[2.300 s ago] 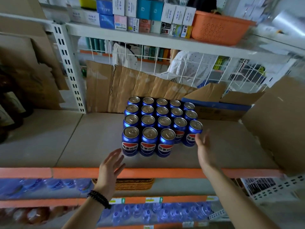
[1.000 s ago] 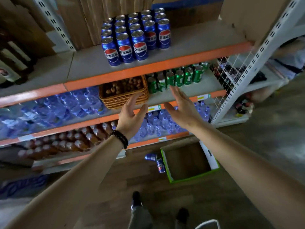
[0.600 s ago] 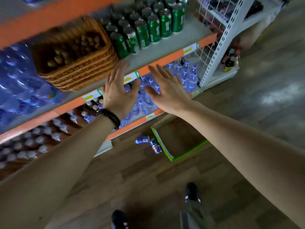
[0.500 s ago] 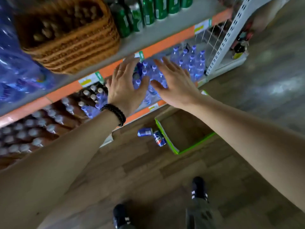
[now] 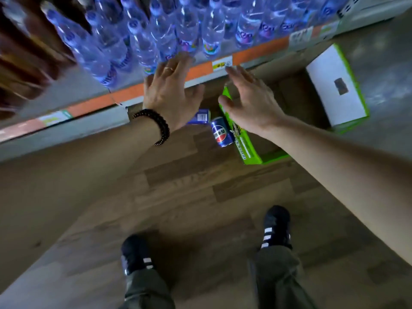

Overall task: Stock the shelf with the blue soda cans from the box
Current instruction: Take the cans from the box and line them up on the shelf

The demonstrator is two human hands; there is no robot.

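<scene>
Two blue soda cans lie on their sides on the wooden floor: one [image 5: 221, 132] shows its red, white and blue logo, the other [image 5: 200, 116] is half hidden behind my left hand. Beside them stands an open green-edged cardboard box [image 5: 249, 150]; the part of its inside that I see holds no cans. My left hand [image 5: 171, 92], with a black bead bracelet at the wrist, hovers over the cans with straight, spread fingers. My right hand [image 5: 248, 101] hangs above the box's left wall, also spread. Neither hand holds anything.
The lowest shelf's orange front edge [image 5: 256, 53] runs just beyond my hands, with rows of clear water bottles [image 5: 156, 36] on it. The box's white flap [image 5: 334, 85] lies folded out to the right. My two feet in dark shoes [image 5: 276, 226] stand on the floor.
My view has swung down from the stocked can shelf past the green cans and basket to the floor. Both open hands came down with it and now hover above the cans and box.
</scene>
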